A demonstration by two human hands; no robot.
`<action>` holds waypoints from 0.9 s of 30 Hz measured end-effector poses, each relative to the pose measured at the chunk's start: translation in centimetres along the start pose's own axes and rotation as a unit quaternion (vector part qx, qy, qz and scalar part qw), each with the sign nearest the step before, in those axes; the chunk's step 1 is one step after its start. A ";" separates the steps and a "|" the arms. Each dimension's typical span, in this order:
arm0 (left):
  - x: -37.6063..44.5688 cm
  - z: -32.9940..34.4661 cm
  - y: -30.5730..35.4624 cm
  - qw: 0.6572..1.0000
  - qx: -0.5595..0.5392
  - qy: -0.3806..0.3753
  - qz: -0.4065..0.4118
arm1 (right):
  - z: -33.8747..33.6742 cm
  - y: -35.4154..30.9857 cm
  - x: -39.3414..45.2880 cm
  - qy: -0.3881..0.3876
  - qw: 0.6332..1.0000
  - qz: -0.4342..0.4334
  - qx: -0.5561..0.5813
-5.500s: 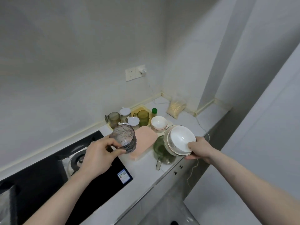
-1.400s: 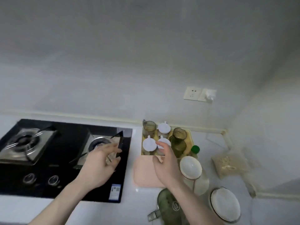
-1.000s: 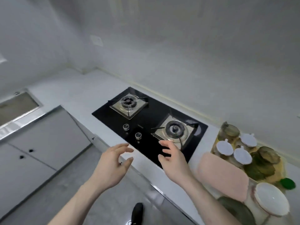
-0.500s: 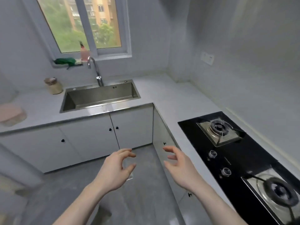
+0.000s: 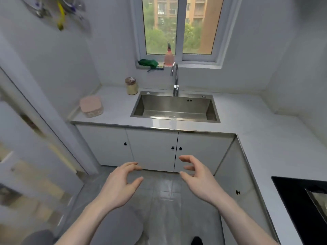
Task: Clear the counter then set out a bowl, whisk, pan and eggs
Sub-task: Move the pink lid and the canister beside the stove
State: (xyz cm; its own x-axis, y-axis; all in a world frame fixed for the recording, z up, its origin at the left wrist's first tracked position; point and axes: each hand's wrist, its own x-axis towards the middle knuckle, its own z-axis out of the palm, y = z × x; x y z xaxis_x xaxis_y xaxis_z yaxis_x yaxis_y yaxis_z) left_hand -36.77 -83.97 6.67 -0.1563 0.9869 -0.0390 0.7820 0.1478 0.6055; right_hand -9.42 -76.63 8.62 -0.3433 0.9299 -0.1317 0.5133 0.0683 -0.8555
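Everything here is placed against the steel sink (image 5: pixel 175 107), which is let into the grey counter (image 5: pixel 251 121) under the window (image 5: pixel 178 25).

High on the wall far to the left of the sink hang some blurred utensils (image 5: pixel 60 13), too smeared to name. On the counter left of the sink stands a tub with a pink lid (image 5: pixel 91 106), and nearer the sink's back left corner a jar of pale contents (image 5: pixel 131 86). Behind the sink, on the sill, lie a green cloth (image 5: pixel 148 63) and a pink spray bottle (image 5: pixel 169 56). The tap (image 5: pixel 175 80) rises at the sink's back edge, about its middle. Below the sink are white cabinet doors (image 5: pixel 152 151) with small black knobs.

In front of the sink, over the grey floor tiles (image 5: pixel 164 197), the left hand (image 5: pixel 120 186) hangs with fingers loosely curled and spread, holding nothing. The right hand (image 5: pixel 198 179) is beside it, apart from it, fingers likewise half-bent and empty, palms turned toward each other.

Far right of the sink, at the frame's edge, the corner of the black gas hob (image 5: pixel 300 206) sits in the counter.

No bowl, whisk, pan or eggs can be seen on the counter around the sink.
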 end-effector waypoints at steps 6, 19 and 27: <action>5.0 -1.8 -1.4 0.998 0.004 0.044 -0.046 | 0.0 -1.3 8.6 -0.059 0.997 -0.038 0.009; 21.7 -2.6 2.8 0.990 0.006 0.102 -0.094 | -7.1 -2.1 27.9 -0.113 0.992 -0.033 0.052; 27.7 -5.1 -1.0 0.977 0.002 0.130 -0.170 | -4.4 -3.9 36.5 -0.197 0.979 -0.039 0.045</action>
State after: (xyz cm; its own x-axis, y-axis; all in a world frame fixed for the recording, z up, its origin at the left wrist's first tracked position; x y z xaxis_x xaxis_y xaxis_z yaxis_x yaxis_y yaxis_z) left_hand -44.92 -57.07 9.05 -0.5553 0.8310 -0.0335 0.6608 0.4653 0.5890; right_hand -20.50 -41.34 9.29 -0.6645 0.7099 -0.2333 0.4091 0.0844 -0.9086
